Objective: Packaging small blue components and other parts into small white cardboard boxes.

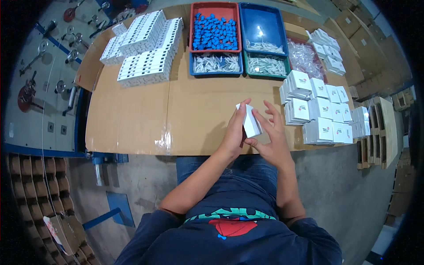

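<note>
Over the near part of the cardboard-covered table I hold a small white box [252, 124], tilted, between my hands. My left hand [234, 133] grips its left side, with the thumb along the upper edge. On the other side my right hand [272, 139] is against the box, index fingertip at its right edge and thumb at its lower corner. The other right fingers are raised and spread. To the right of my hands stand stacked white boxes [324, 129] with small printed marks on their faces.
At the back are a red tray [192, 27] of blue plastic pieces, a blue tray [260, 22] and a green tray [289, 66] of white slim pieces, and a bin of clear plastic pieces [304, 57]. White boxes [145, 66] are stacked at the far left. Pallets [382, 132] stand right.
</note>
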The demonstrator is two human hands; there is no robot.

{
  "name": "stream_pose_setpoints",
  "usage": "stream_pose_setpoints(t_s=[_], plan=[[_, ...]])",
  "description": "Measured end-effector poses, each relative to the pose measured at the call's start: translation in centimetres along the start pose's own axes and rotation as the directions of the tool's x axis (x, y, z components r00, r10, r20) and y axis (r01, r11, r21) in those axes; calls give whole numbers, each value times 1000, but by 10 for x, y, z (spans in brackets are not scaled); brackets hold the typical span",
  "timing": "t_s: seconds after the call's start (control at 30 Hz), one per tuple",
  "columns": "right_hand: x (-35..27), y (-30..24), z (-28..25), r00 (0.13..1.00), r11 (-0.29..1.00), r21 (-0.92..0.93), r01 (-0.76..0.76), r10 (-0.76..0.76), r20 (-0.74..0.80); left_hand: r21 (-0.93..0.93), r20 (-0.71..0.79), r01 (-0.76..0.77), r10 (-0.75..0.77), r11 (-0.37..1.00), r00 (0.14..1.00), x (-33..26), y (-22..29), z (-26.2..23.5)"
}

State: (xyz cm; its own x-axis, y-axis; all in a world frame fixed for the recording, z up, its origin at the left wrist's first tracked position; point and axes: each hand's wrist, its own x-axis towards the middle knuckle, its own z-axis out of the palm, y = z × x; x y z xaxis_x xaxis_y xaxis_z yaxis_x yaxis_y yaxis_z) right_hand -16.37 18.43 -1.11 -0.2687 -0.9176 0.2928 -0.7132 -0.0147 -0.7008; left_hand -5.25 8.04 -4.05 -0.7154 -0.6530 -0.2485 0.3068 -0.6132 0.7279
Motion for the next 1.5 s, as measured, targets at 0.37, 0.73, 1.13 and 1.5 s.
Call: stream_pose_setpoints(t_s=[0.37, 0.73, 1.13, 1.5], plan=[[9, -1, 10, 995, 965, 243, 96, -101, 6, -122, 20, 205, -204, 971, 979, -34, 15, 13], [8, 1, 22, 961, 934, 236, 267, -241, -132, -35, -24, 106, -107, 994, 994, -44, 13, 24], [8, 10, 29, 921, 897, 247, 367, -313, -230, -113, -21, 11, -14, 993, 1000, -57, 10, 41], [0, 11, 31, 907, 902, 189, 389, -340, -248, -44, -53, -65, 62, 997, 997, -60, 1, 46]])
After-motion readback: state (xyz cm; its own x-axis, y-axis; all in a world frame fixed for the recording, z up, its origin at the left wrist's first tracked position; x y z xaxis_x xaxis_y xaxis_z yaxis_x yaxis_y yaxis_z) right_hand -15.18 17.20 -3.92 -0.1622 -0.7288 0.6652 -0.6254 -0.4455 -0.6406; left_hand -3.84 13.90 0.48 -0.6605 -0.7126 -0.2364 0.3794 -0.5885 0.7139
